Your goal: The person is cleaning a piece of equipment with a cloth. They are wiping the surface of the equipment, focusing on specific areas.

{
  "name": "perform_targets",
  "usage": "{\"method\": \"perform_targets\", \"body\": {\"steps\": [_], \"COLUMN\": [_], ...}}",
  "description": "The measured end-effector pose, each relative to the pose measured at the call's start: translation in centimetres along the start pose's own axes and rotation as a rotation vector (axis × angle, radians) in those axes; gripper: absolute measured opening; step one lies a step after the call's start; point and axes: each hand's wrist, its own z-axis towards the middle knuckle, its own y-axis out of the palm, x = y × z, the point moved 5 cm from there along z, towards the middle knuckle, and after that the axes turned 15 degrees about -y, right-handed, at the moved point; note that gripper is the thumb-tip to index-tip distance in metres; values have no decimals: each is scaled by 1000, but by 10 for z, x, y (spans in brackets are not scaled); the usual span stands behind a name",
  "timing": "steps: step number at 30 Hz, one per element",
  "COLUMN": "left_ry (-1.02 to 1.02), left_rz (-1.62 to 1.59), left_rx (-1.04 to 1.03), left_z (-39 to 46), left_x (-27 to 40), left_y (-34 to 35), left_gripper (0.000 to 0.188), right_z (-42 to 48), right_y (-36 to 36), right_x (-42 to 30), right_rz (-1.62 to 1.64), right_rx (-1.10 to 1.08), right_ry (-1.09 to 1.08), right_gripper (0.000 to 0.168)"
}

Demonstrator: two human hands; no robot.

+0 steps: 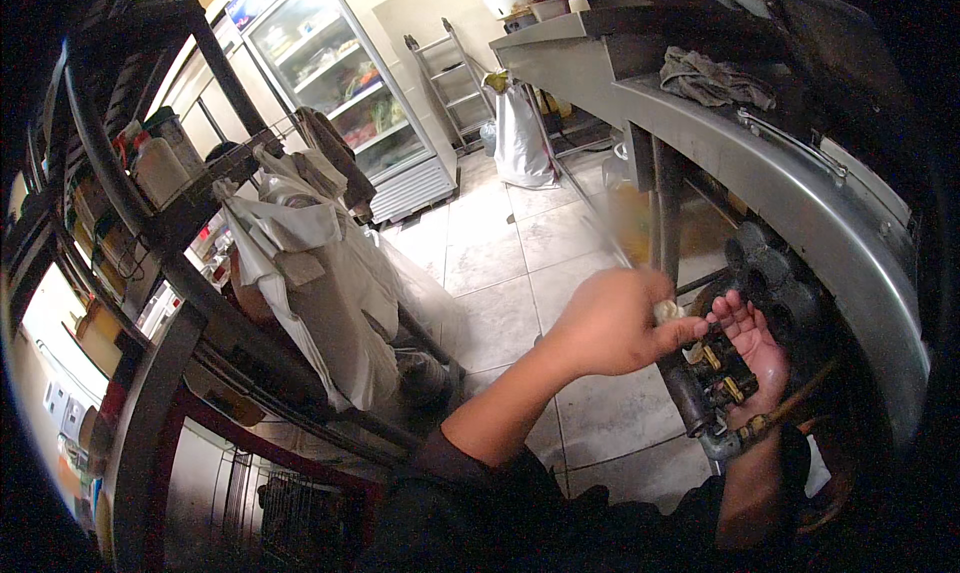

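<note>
My left hand (pixel 619 325) is curled, blurred at the knuckles, above the end of a gas manifold pipe (pixel 686 397). A small whitish piece (pixel 667 312) shows between its thumb and fingers; what it is cannot be made out. The pipe carries brass gas valves (pixel 731 389), and a metal elbow fitting (pixel 721 445) joins it to a yellowish hose (pixel 795 400). Beyond the valves, my right hand (pixel 761 355) has its palm turned up and fingers slightly bent, their tips close to my left thumb. Nothing shows in that palm. Dark cast-iron burners (pixel 765 265) sit behind it.
A stainless steel counter edge (pixel 795 175) curves along the right, with a crumpled grey cloth (pixel 712 78) on top. To the left, plastic bags (pixel 322 288) hang from a dark metal rack (pixel 172 265). A glass-door refrigerator (pixel 337 78), a stepladder (pixel 454 78) and a white sack (pixel 521 138) stand farther back.
</note>
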Motion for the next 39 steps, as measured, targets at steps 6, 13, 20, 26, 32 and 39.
{"method": "perform_targets", "body": {"steps": [6,13,20,26,32,39], "left_ry": [-31,-30,465,-234,-187,-239], "left_rz": [134,226,56,-342,-1003,-1076], "left_rx": [-35,-49,-85,-46,-196,-130], "left_z": [-2,0,2,-7,-13,-18], "left_x": [14,19,7,-62,-61,-60], "left_y": [6,6,-1,24,59,54], "left_gripper": [39,28,15,26,27,24], "right_z": [1,-4,-6,-5,3,-14], "right_y": [-4,2,5,26,8,43], "right_x": [-2,1,0,-1,-13,-63], "right_rz": [-37,-9,-18,-21,-224,-2280], "right_rx": [-63,9,111,-10,-111,-23], "right_ry": [-23,-27,-49,-40,-41,-320], "right_gripper": [27,32,34,34,46,43]}}
